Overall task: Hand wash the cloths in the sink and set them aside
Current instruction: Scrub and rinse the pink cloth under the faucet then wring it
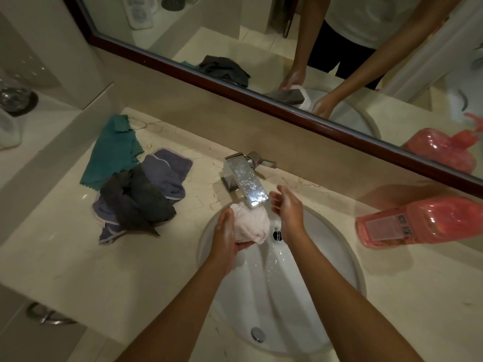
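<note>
A bunched pale pink cloth [252,222] is held over the white sink [337,246], right under the chrome faucet spout [248,182]. My left hand [226,231] cups it from the left and below, fingers curled round it. My right hand [287,209] is just to the right of the cloth, fingers straight and spread, wet, holding nothing. Water runs down the basin below the cloth. On the counter to the left lie a teal cloth [113,150], a blue-grey cloth [164,168] and a dark grey cloth [136,199] heaped together.
A red liquid bottle [418,222] lies on the marble counter [78,257] right of the sink. A framed mirror [261,61] runs along the back wall. The sink drain [257,334] sits near the front. A glass vessel [15,100] stands far left.
</note>
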The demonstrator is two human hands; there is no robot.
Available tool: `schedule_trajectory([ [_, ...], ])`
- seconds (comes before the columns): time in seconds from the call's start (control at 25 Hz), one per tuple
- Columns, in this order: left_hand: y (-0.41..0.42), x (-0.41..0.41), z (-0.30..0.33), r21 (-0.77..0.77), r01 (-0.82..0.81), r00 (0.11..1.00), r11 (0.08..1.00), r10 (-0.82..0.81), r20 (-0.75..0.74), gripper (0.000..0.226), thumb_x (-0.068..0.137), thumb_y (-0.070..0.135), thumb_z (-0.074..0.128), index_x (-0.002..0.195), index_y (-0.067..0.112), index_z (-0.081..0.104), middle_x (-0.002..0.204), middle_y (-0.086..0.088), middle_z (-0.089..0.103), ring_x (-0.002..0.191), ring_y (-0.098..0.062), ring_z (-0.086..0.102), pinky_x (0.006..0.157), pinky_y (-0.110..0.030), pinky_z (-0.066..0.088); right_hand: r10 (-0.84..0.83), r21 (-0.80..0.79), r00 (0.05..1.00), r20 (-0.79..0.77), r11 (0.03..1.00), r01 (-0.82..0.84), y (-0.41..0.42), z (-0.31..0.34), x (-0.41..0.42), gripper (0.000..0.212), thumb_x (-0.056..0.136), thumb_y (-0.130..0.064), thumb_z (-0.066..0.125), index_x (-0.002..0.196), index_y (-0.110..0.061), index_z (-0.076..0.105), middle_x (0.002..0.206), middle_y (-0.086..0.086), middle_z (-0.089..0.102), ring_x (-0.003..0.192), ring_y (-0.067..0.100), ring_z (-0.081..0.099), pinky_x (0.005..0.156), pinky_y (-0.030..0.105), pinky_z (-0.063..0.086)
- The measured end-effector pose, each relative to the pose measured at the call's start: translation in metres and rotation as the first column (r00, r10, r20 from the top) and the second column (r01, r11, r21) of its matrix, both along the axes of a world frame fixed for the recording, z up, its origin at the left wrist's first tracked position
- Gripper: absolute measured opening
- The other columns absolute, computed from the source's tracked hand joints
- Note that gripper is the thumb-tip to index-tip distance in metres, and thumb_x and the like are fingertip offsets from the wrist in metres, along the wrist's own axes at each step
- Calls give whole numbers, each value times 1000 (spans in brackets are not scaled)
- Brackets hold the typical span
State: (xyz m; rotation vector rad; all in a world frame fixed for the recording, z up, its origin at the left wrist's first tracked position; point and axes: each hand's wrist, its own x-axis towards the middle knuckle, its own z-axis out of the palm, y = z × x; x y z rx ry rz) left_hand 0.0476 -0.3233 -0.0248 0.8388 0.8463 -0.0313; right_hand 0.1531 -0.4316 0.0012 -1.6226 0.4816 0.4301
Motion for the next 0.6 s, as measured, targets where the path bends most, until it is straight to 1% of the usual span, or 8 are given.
schedule_trajectory([
  [0.08, -3, 1, 0, 22, 23, 1000, 999, -23, -5, 45, 103, 52, 41, 137, 26, 55, 126, -14, 67, 103, -36, 71, 70, -45, 61, 26, 61, 982, -187, 998, -15, -5, -14, -27, 40, 105, -39, 43, 124, -9, 64, 115, 8, 70, 97, 21, 64, 84, 35, 51],
  [0.16, -9, 0, -2, 71, 48, 999, 996, -47, -11, 47, 102, 53, 43, 136, 23, 57, 124, -14, 69, 101, -35, 72, 70, -46, 62, 104, 294, 907, -409, 955, 23, -6, -24, -45, 52, 105, -49, 39, 125, -8, 64, 117, 17, 71, 109, 35, 67, 97, 48, 53],
  [0.24, -11, -2, -6, 140, 50, 999, 989, -51, 6, 42, 102, 50, 46, 134, 26, 59, 123, -10, 70, 99, -30, 73, 65, -42, 62, 116, 450, 868, -483, 883, 132, -3, -29, -51, 56, 104, -50, 41, 126, -3, 62, 120, 26, 68, 116, 44, 63, 103, 61, 46],
  [0.28, -10, -4, -10, 168, 55, 998, 984, -61, 30, 39, 103, 46, 46, 136, 29, 57, 125, -6, 68, 101, -26, 73, 65, -39, 62, 77, 451, 879, -471, 877, 165, -2, -31, -50, 51, 105, -45, 45, 127, -1, 61, 121, 26, 68, 115, 44, 64, 102, 61, 47],
  [0.36, -7, -8, -17, 176, 79, 995, 981, -88, 41, 37, 104, 43, 45, 138, 34, 54, 128, -1, 66, 104, -18, 71, 69, -35, 61, 1, 394, 934, -357, 907, 150, -2, -37, -45, 41, 105, -31, 50, 128, 1, 60, 117, 23, 69, 106, 38, 67, 92, 52, 55],
  [0.44, -2, -10, -20, 121, 120, 990, 985, -110, -83, 33, 101, 54, 44, 122, 36, 62, 124, -2, 68, 101, -16, 70, 69, -37, 60, 4, 317, 976, -217, 946, 66, -3, -40, -41, 33, 106, -25, 50, 121, 1, 63, 108, 20, 70, 98, 33, 67, 85, 44, 55],
  [0.48, -1, -10, -20, 75, 157, 977, 985, -143, -157, 37, 99, 61, 43, 116, 35, 63, 122, -4, 68, 102, -19, 69, 68, -39, 60, 15, 269, 985, -169, 963, 32, -3, -42, -40, 28, 105, -25, 51, 114, -3, 66, 104, 18, 70, 95, 31, 67, 84, 42, 55],
  [0.6, -1, -4, -22, -48, 313, 915, 948, -315, -252, 57, 90, 72, 47, 117, 26, 65, 114, -9, 71, 103, -28, 70, 67, -43, 61, 47, 171, 991, -122, 985, -26, 1, -45, -39, 20, 104, -27, 55, 97, -18, 72, 86, 4, 76, 81, 21, 71, 68, 29, 56],
])
